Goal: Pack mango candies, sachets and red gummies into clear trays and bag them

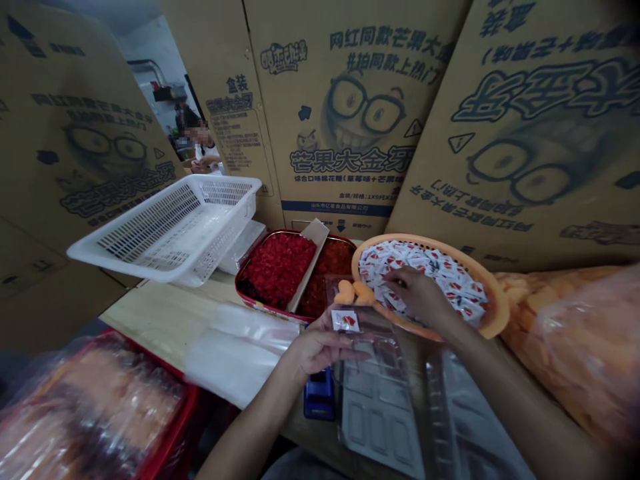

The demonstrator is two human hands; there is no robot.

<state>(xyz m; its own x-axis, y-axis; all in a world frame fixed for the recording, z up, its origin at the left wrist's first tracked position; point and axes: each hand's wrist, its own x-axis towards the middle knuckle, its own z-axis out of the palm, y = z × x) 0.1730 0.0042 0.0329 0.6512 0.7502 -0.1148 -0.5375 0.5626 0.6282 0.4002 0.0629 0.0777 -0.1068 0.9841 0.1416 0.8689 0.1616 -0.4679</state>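
**a:** and we're looking down at the tabletop, right hand point(417, 298) over the round orange basket point(493, 301) at the back edge, fingers half curled, tips down on the heap of white sachets point(395, 263). has it got one?

**b:** can't tell from here, the fingertips are buried in the pile.

**a:** left hand point(320, 345) sits just beside it, fingers partly open and stretched out toward a clear blister tray point(373, 333), with one red-printed sachet point(345, 321) right by the thumb.

**b:** is that sachet gripped?

**a:** can't call it, the clear plastic muddies the view. two orange pieces point(350, 291) lie at the tray's far end, close to the basket rim.

**b:** what's behind them?

**a:** a red tin tray point(245, 293) at the back edge, red diced pieces point(277, 267) on one side, darker orange-red ones point(325, 270) on the other, a flat wooden strip point(307, 270) leaning between them. a white plastic basket point(165, 227) sits tilted at the left edge.

**b:** and the front edge?

**a:** a blue handheld device point(319, 395) beneath the left hand, a stack of clear trays point(380, 417) beside it, and a bulging bag of orange pieces point(575, 340) off the right corner. far back, a co-worker point(203, 150) sits past the cardboard sheets point(345, 113).
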